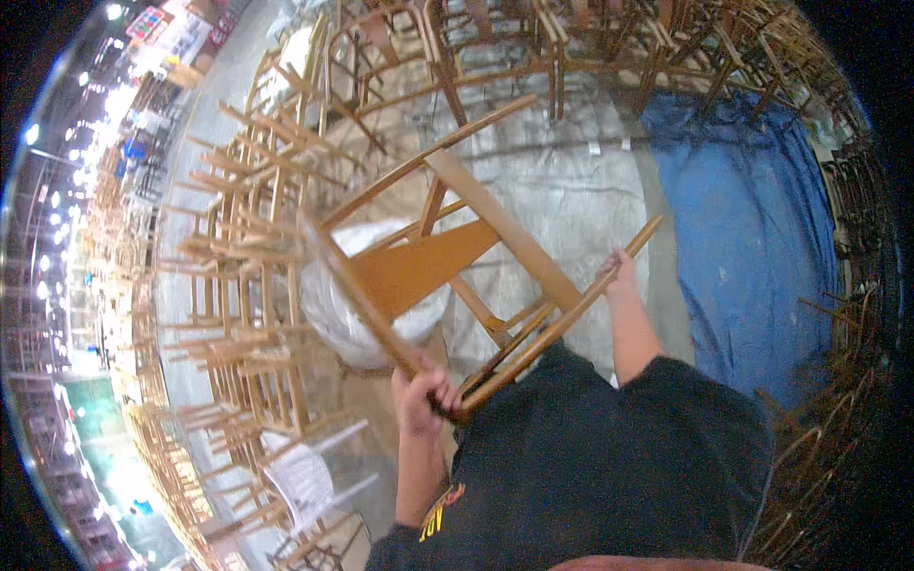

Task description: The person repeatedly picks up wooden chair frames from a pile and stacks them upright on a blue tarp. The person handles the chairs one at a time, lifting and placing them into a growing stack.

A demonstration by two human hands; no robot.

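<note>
A brown wooden chair frame (pixel 509 233) hangs tilted in front of my body, with a broad flat panel between its rails and no seat that I can make out. My left hand (pixel 424 395) is closed round its near left corner, where two rails meet. Farther right, my right hand (pixel 619 273) grips the long rail near its free end. Beneath the frame's left side is a rounded bundle in whitish plastic (pixel 357 328), partly hidden by the rails.
Stacked wooden chair frames (pixel 257 238) line the left side. More wooden chairs (pixel 457 57) stand along the far side. A blue tarp (pixel 752 247) covers the floor at right, beside grey sheeting (pixel 590 200). A white panel (pixel 300 481) leans among frames at lower left.
</note>
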